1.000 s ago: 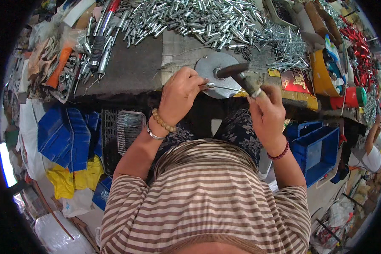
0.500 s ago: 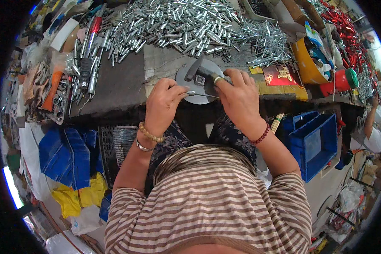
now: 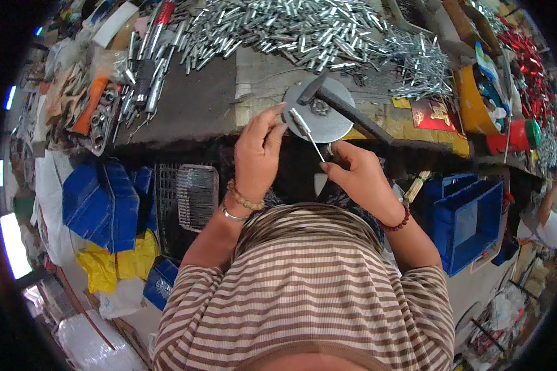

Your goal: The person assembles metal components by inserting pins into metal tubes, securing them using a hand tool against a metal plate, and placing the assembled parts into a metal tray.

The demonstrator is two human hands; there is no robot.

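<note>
My right hand [image 3: 366,182] pinches the lower end of a thin metal rod [image 3: 315,148] between thumb and forefinger. A wider silver sleeve [image 3: 300,123] sits at the rod's upper end, pointing up and left over a round grey metal disc [image 3: 335,127]. My left hand [image 3: 258,148] is just left of the sleeve, its thumb and forefinger apart with nothing seen between them. Across the disc lies a hammer [image 3: 356,115], its head at the upper left and its dark handle reaching toward the bench's front edge.
A large heap of silver metal sleeves [image 3: 278,31] covers the back of the bench, with thin pins [image 3: 418,65] to its right. Tools [image 3: 145,80] lie at left, a yellow container [image 3: 473,93] at right. Blue bins [image 3: 467,222] stand below the bench; another person's arm [image 3: 546,207] shows far right.
The rod has swung from nearly level to a steep slant. My left hand has come off the sleeve end; my right hand has moved down, away from the hammer. The view has shifted.
</note>
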